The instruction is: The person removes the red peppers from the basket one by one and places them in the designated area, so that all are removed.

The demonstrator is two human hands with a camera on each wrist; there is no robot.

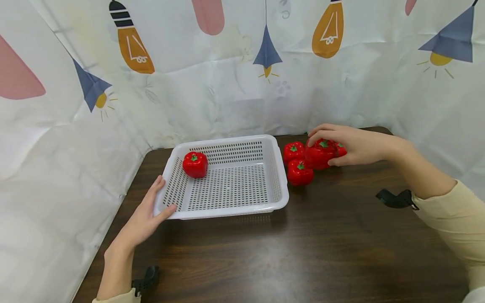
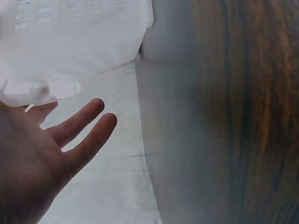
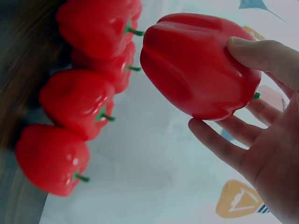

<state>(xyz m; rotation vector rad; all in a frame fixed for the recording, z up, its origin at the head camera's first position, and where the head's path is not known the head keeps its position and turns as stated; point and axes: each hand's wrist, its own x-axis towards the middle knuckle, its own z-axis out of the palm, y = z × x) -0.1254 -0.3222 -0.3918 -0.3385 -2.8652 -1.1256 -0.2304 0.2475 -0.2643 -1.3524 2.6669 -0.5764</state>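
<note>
My right hand (image 1: 348, 141) holds a red bell pepper (image 3: 198, 65) with a green stem, thumb on one side and fingers on the other. In the right wrist view this pepper is raised apart from several more red bell peppers (image 3: 77, 100) standing close together on the table. At the front left corner of a white perforated plastic basket (image 1: 227, 211), my left hand (image 1: 142, 219) rests with its thumb by the front rim. Its fingers are straight and spread in the left wrist view. Inside the basket, one red bell pepper (image 1: 195, 165) sits near the back left.
The dark wooden table (image 1: 303, 252) extends in front of the basket and to the right. A white printed cloth (image 1: 235, 92) hangs close behind the table and along its left side. Black straps (image 1: 395, 198) are on both wrists at the cream sleeves.
</note>
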